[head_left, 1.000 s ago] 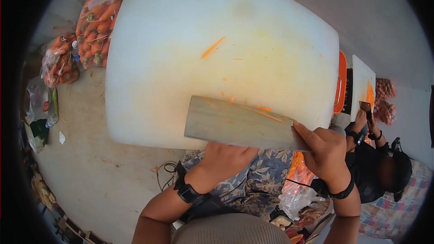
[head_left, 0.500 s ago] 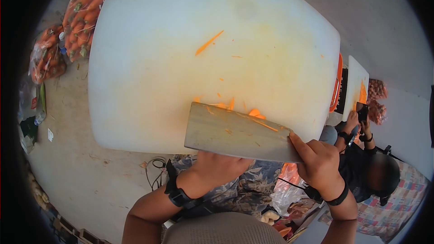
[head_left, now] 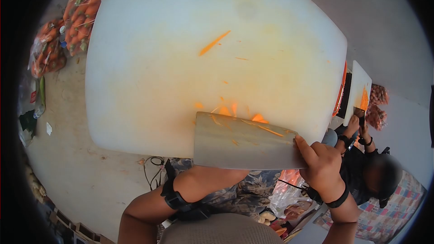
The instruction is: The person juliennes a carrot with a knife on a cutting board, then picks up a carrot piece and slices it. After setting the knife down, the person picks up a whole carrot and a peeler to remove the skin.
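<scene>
My right hand (head_left: 322, 162) is closed around the handle end of a wide cleaver (head_left: 244, 147), with the index finger laid along the blade. Its blade lies over the near edge of a big white cutting board (head_left: 149, 63), orange shreds stuck to its face. Behind and below the blade is my left hand (head_left: 217, 175); its fingers are hidden. Small carrot pieces (head_left: 260, 118) lie along the blade's far edge. A long carrot sliver (head_left: 214, 43) rests farther out on the board, with tiny shreds scattered about.
Bags of carrots (head_left: 83, 22) stand on the floor at the left. At right, another person (head_left: 361, 165) holds a dark blade over a smaller white board (head_left: 355, 88) with orange shreds. A plastic bag (head_left: 285, 194) and a cable (head_left: 153, 169) lie near my legs.
The cleaver has come slightly toward me and to the right, showing more carrot pieces beyond its edge. My left hand has slipped farther under the blade.
</scene>
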Demonstrator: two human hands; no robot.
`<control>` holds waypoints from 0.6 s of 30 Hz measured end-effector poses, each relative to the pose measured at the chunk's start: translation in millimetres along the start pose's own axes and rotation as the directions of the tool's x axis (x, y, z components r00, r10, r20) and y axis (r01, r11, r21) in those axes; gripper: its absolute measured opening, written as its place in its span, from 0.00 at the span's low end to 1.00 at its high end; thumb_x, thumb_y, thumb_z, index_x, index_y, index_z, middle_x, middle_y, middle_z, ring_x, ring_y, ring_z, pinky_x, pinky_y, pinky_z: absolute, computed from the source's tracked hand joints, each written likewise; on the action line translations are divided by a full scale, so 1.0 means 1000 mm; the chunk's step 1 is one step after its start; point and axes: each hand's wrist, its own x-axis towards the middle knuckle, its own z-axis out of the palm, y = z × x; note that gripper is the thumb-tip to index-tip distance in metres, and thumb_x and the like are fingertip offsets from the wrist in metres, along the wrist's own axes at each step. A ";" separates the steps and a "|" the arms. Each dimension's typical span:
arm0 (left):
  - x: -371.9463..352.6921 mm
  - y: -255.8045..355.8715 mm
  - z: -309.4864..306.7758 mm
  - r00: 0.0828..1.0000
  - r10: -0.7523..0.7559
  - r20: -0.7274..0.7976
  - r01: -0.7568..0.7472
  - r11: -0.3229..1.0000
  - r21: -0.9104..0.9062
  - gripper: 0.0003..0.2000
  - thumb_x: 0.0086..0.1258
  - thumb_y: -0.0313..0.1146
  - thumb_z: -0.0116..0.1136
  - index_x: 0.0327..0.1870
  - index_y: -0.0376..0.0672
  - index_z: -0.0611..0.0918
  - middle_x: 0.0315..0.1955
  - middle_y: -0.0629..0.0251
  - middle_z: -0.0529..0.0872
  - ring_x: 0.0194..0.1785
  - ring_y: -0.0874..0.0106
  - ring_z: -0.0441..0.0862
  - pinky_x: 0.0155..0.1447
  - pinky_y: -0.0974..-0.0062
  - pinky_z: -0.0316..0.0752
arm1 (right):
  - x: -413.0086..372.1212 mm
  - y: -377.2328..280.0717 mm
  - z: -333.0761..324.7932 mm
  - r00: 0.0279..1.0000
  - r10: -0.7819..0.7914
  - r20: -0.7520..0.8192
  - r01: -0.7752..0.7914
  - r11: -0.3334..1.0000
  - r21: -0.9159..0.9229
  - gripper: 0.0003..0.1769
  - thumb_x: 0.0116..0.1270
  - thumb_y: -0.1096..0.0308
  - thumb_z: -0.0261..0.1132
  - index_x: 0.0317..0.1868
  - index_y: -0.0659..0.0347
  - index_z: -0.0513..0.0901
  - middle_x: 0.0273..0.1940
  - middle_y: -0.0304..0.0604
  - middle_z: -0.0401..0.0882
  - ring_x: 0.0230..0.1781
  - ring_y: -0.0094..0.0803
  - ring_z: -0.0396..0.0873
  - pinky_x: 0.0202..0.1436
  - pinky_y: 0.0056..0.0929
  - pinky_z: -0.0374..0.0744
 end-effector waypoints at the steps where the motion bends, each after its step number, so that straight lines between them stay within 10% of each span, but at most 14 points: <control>1: -0.001 -0.001 -0.001 1.000 -0.006 0.006 0.006 1.000 0.002 0.13 0.64 0.29 0.58 0.49 0.43 0.85 0.47 0.60 0.85 0.49 0.60 0.83 0.53 0.61 0.79 | 0.003 0.002 0.000 1.000 -0.002 0.001 0.002 1.000 0.008 0.32 0.39 0.74 0.68 0.53 0.60 0.83 0.21 0.36 0.67 0.17 0.32 0.71 0.21 0.31 0.71; 7: 0.000 0.004 0.002 0.998 -0.023 -0.056 0.030 0.992 0.124 0.12 0.62 0.27 0.59 0.47 0.43 0.86 0.47 0.60 0.85 0.47 0.60 0.83 0.50 0.63 0.79 | 0.021 0.004 0.000 0.991 0.074 0.110 -0.090 0.984 0.155 0.33 0.37 0.75 0.69 0.51 0.60 0.82 0.23 0.40 0.71 0.21 0.37 0.77 0.24 0.35 0.75; 9: 0.005 0.004 0.002 0.979 -0.178 -0.100 0.169 0.981 -0.099 0.11 0.60 0.27 0.62 0.44 0.43 0.87 0.44 0.64 0.86 0.47 0.63 0.83 0.48 0.65 0.79 | 0.034 -0.003 -0.001 0.988 0.092 0.123 -0.114 0.975 0.188 0.31 0.36 0.75 0.69 0.49 0.60 0.82 0.25 0.41 0.74 0.23 0.39 0.79 0.26 0.36 0.76; 12: 0.010 0.002 -0.002 0.981 0.058 -0.184 -0.023 0.982 0.187 0.09 0.58 0.28 0.65 0.40 0.43 0.88 0.41 0.67 0.87 0.47 0.66 0.82 0.48 0.67 0.79 | 0.047 -0.003 0.002 0.994 0.093 0.064 -0.110 0.934 0.341 0.22 0.44 0.79 0.67 0.45 0.60 0.84 0.24 0.47 0.80 0.23 0.44 0.80 0.26 0.37 0.76; 18: 0.010 0.000 0.002 0.973 0.077 -0.219 -0.028 0.975 0.219 0.10 0.57 0.29 0.65 0.41 0.44 0.88 0.42 0.67 0.86 0.48 0.65 0.82 0.49 0.66 0.78 | 0.030 0.002 -0.003 0.998 0.064 0.029 -0.070 0.960 0.272 0.27 0.42 0.74 0.68 0.49 0.59 0.82 0.22 0.41 0.75 0.21 0.40 0.78 0.26 0.36 0.76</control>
